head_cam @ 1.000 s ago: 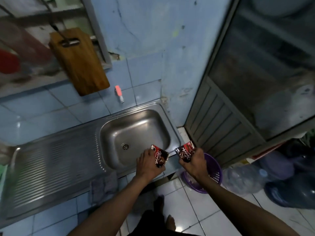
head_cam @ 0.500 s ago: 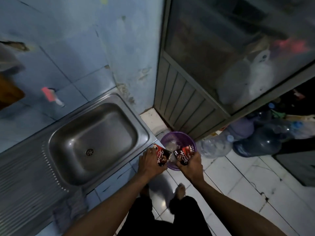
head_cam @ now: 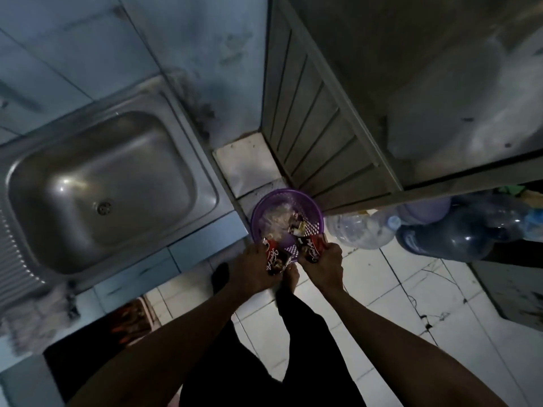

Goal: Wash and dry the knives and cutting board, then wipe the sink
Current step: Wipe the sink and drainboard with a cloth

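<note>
- nearest, two bare forearms reach forward over dark trousers and bare feet standing on the white tiled floor [head_cam: 396, 289].
- the left hand [head_cam: 252, 268] has its fingers curled round a dark red sachet [head_cam: 274, 261], which sticks out of the fist toward the right hand.
- the right hand [head_cam: 324, 264] grips a second dark red sachet [head_cam: 313, 249] the same way; the two hands are close together, the sachets nearly meeting between them.
- just beyond the knuckles, on the floor, stands a purple perforated basket [head_cam: 313, 227] holding crumpled clear plastic and small wrappers; both sachets are over its near rim.
- left of the left hand, a blue-tiled tabletop [head_cam: 202, 245] carries the steel sink [head_cam: 102, 186]; the basin is bare, its drain [head_cam: 104, 207] near the middle, and the ribbed draining part runs off the left edge.
- below the sink's near edge, well left of the hands, hangs a blurred greyish cloth [head_cam: 35, 315].
- no knife or cutting board shows in this view.
- right of the right hand, clear and dark blue water bottles [head_cam: 440, 239] lie on the floor, touching one another.
- beyond the basket rises a grey panelled door [head_cam: 308, 127] with a cloudy glazed upper part.
- farthest, behind the sink, is a stained pale blue wall [head_cam: 176, 39].
</note>
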